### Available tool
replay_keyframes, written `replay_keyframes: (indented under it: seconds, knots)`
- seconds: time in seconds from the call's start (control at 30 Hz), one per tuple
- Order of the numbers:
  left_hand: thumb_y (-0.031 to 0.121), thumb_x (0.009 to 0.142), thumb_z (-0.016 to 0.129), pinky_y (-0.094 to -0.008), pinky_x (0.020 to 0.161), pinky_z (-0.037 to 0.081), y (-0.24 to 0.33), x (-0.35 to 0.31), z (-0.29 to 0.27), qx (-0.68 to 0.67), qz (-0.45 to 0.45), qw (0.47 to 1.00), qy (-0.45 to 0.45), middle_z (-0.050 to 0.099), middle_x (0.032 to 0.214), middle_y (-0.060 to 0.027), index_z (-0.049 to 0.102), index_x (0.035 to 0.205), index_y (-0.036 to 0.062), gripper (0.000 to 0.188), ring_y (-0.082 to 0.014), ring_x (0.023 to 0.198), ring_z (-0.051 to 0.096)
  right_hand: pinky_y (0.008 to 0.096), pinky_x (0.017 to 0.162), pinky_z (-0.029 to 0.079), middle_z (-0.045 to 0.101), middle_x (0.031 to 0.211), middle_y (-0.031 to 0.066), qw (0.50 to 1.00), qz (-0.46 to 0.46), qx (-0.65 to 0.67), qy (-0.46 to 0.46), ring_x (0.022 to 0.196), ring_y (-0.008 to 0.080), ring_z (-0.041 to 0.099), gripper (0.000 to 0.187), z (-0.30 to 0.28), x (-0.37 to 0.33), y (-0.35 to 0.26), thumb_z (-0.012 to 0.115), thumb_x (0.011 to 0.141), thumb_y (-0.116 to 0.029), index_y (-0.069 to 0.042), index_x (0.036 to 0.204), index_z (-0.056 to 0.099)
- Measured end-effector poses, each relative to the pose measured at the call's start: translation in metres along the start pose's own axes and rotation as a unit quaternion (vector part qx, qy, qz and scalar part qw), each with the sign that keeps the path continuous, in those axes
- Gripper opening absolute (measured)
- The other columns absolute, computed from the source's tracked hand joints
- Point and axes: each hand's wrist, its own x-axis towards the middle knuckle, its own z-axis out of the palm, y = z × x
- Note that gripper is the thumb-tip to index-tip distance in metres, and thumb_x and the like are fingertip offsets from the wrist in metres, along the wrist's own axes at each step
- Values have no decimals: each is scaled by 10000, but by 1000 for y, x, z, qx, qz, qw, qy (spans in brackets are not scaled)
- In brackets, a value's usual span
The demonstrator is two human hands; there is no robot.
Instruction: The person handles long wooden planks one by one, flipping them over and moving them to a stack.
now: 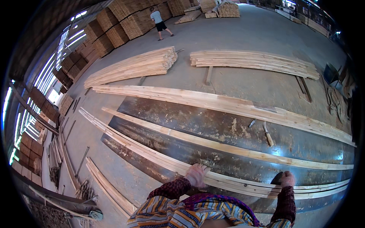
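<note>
Several long, pale wooden strips (pixel 235 184) lie side by side along the near edge of a dark worktable. My left hand (pixel 197 174), in a thin pale glove, is closed over these strips near their middle. Farther right, my right hand (pixel 288 179) is gloved too and curls over the same strips, its fingertips at their far edge. A dark oval patch (pixel 277 178) shows beside it; I cannot tell whether it is a shadow or a thing. Beyond my hands, a single strip (pixel 213 143) runs across the tabletop.
On the dark worktable (pixel 171 110) lie a wooden-handled tool (pixel 268 135) and a small knife-like tool (pixel 252 123). A row of boards (pixel 228 103) lines its far edge. Two board stacks (pixel 133 67) rest on floor supports beyond. A person (pixel 157 21) walks near tall timber piles (pixel 133 24).
</note>
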Motion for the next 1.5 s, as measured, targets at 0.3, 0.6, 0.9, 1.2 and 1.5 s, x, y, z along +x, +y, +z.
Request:
replay_keyframes:
  seconds: [0.3, 0.6, 0.9, 1.2, 1.5]
  knots:
    - [770, 762, 674, -433, 1140, 370, -1, 0, -16, -18, -21, 998, -50, 579, 1388, -128, 482, 1509, 33, 1066, -294, 1295, 544, 480, 975, 526, 692, 1204, 168, 989, -13, -144, -33, 1154, 374, 640, 521, -47, 77, 16, 777, 840, -233, -118, 1324, 621]
    - [495, 825, 693, -471, 931, 511, -44, 37, 45, -49, 43, 997, 34, 674, 1172, -103, 620, 1334, 164, 612, -312, 1086, 649, 505, 944, 533, 697, 1165, 201, 999, -31, 2, 9, 1098, 409, 652, 410, -55, 51, 21, 636, 827, -146, -74, 1229, 674]
    - [445, 890, 665, -408, 799, 546, -16, 56, 48, -46, -28, 991, 124, 729, 1032, -60, 735, 1145, 149, 397, -293, 914, 677, 404, 1027, 496, 662, 1322, 123, 986, 49, -145, -71, 1267, 294, 610, 542, -82, 37, 17, 636, 870, -132, -103, 1405, 556]
    - [422, 878, 664, -417, 827, 533, -19, 50, 46, -46, -29, 992, 111, 719, 1042, -77, 718, 1166, 141, 406, -300, 937, 672, 402, 1024, 488, 659, 1291, 95, 983, -64, -171, -21, 1263, 271, 606, 506, -45, 52, 21, 706, 844, -234, -101, 1319, 593]
    - [399, 865, 662, -426, 856, 520, -23, 38, 54, -53, -26, 991, 117, 709, 1053, -94, 702, 1187, 134, 419, -307, 961, 667, 425, 984, 511, 694, 1207, 120, 942, -240, -167, -166, 1194, 307, 643, 604, -50, 65, -102, 819, 737, -407, -113, 1239, 657]
